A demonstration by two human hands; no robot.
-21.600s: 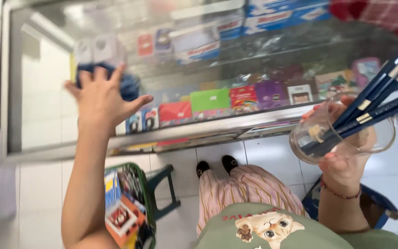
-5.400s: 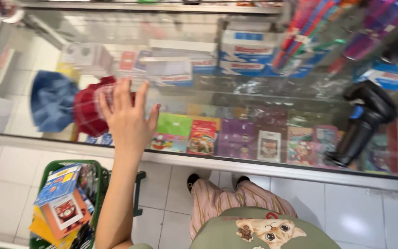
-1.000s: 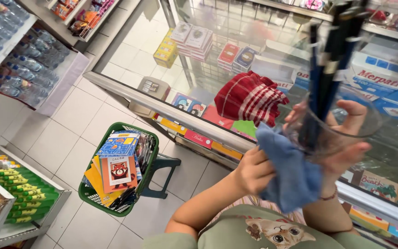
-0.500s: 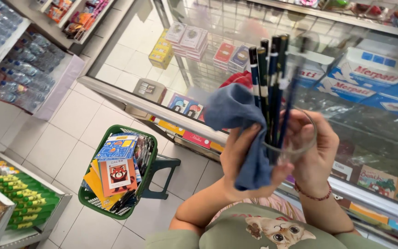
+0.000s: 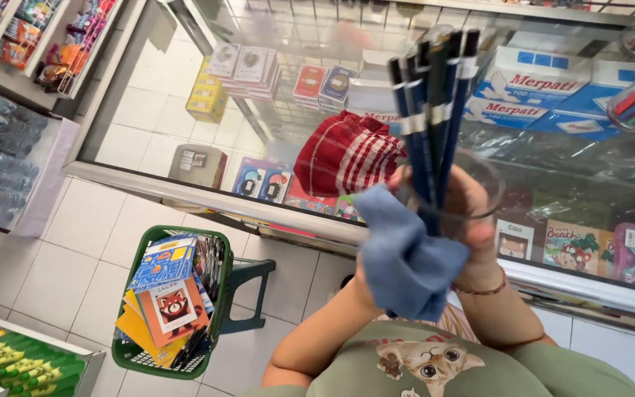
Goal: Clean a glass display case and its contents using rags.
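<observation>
Cup (image 5: 472,198) full of dark pens sits gripped in the right hand (image 5: 472,213) up over the glass counter (image 5: 185,110), held steady so the left hand (image 5: 376,272), bunched around a blue cloth (image 5: 406,265), can rub its side.

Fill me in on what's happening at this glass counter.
A person stands at a glass display counter in a shop. Their right hand holds a clear cup of dark blue pencils, and their left hand, mostly hidden, presses a blue cloth against the cup's side. A red checked cloth lies on the counter top just behind. On the floor to the left stands a green basket filled with books.
</observation>
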